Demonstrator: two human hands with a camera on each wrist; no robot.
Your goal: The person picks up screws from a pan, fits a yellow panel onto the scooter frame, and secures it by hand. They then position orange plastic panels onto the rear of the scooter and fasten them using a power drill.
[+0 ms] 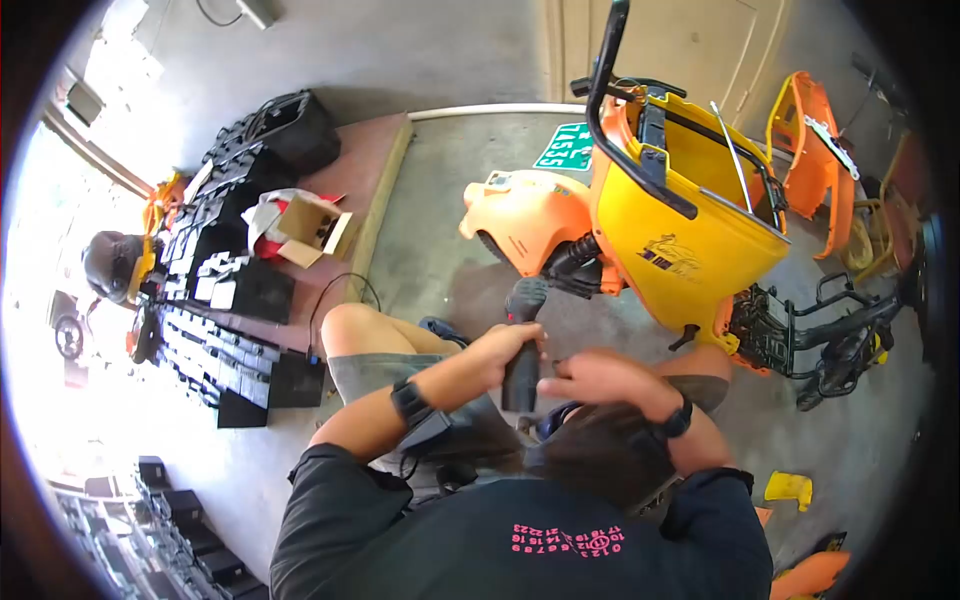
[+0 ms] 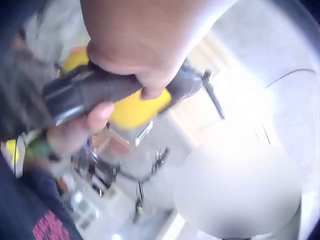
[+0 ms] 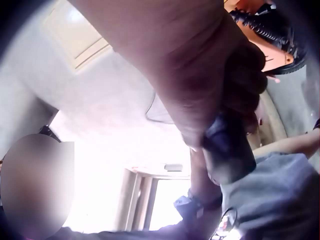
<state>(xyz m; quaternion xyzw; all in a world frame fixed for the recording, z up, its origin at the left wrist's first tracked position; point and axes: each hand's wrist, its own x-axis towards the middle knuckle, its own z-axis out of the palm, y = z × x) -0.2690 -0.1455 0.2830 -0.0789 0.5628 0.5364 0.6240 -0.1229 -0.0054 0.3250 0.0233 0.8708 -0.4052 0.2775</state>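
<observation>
In the head view my left hand (image 1: 505, 352) grips a black cylindrical tool (image 1: 520, 382) around its middle. The tool has a rounded, knob-like end with a small red mark and stands nearly upright in front of my lap. My right hand (image 1: 600, 378) is beside its lower end, fingers reaching toward it and blurred. In the left wrist view the tool (image 2: 75, 95) lies under my left hand (image 2: 140, 45), with a fingertip of my right hand close to its underside. The right wrist view shows the tool's dark end (image 3: 230, 155) just below my right hand (image 3: 200, 75).
A yellow and orange scooter body (image 1: 670, 230) stands ahead, with a green number plate (image 1: 565, 147) beyond it. Black boxes (image 1: 225, 360) line the left, near an open carton (image 1: 312, 228). A bare black frame (image 1: 790, 335) and an orange panel (image 1: 805, 160) are at right.
</observation>
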